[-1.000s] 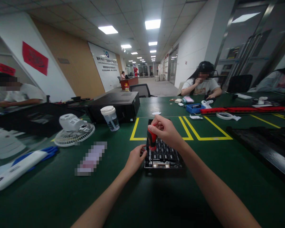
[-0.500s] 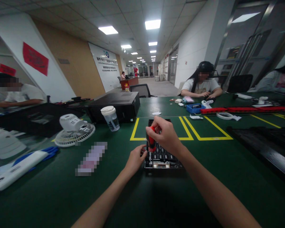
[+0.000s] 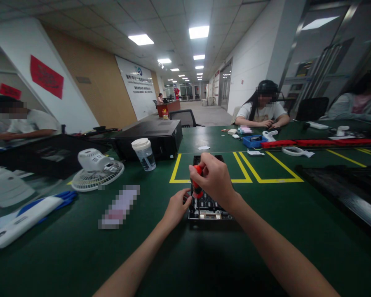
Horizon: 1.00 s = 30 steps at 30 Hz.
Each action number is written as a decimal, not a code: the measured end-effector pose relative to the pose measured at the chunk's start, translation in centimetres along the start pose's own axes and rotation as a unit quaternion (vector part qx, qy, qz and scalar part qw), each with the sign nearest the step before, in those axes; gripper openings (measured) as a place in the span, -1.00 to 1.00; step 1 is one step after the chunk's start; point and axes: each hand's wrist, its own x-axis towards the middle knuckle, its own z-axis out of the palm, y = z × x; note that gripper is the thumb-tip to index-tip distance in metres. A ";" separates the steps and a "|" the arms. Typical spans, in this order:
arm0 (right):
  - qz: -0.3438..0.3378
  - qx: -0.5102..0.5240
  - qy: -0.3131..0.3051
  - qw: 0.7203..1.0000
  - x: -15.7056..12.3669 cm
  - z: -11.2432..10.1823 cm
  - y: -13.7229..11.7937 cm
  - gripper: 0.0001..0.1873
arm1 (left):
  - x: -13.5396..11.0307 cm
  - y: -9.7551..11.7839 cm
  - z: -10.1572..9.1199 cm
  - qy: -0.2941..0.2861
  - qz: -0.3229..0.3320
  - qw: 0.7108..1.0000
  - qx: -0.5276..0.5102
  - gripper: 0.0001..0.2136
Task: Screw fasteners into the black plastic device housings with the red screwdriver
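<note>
Green-topped work table (image 3: 80,247), read left to right. At far left lies a long white plastic handset (image 3: 21,220). Near it a small white desk fan (image 3: 95,169) lies with its grille flat on the table. A clear plastic jar with a white lid (image 3: 144,154) stands upright before a black rectangular case (image 3: 151,138); the jar's contents cannot be made out.

Centre: the left hand (image 3: 176,208), fingers curled, sets its fingertips against the left edge of a black ribbed rectangular unit (image 3: 208,208). The unit lies flat across the near line of a yellow tape outline (image 3: 244,170). Whether the hand clasps the edge cannot be told.

The right hand (image 3: 214,177) is wrapped tight around a red-and-black screwdriver (image 3: 198,185), held upright, its tip apparently on the unit's left part.

Farther right, a shallow blue plastic tray (image 3: 254,141) holds a dark item.
</note>
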 end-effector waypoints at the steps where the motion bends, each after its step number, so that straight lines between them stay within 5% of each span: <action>1: -0.001 -0.004 0.001 1.000 0.0 0.0 -0.1 -0.75 | 0.0 0.0 0.0 0.000 0.001 1.000 0.000 -0.74; 12: -0.001 0.005 0.007 1.000 -0.2 0.2 -0.3 -0.76 | 0.0 0.0 -0.1 0.002 0.005 1.000 0.001 -0.76; 21: 0.079 0.168 -0.041 0.982 -0.1 0.4 0.2 -0.83 | 0.0 -0.3 0.0 0.004 0.000 1.000 -0.002 -0.73; 25: 0.121 0.329 -0.079 0.933 0.1 1.1 0.7 -0.84 | 0.1 -0.3 0.1 0.007 0.004 1.000 -0.006 -0.72; 30: 0.146 0.557 -0.124 0.808 0.3 1.7 0.9 -0.79 | 0.0 -0.2 -0.1 0.005 0.013 1.000 -0.007 -0.72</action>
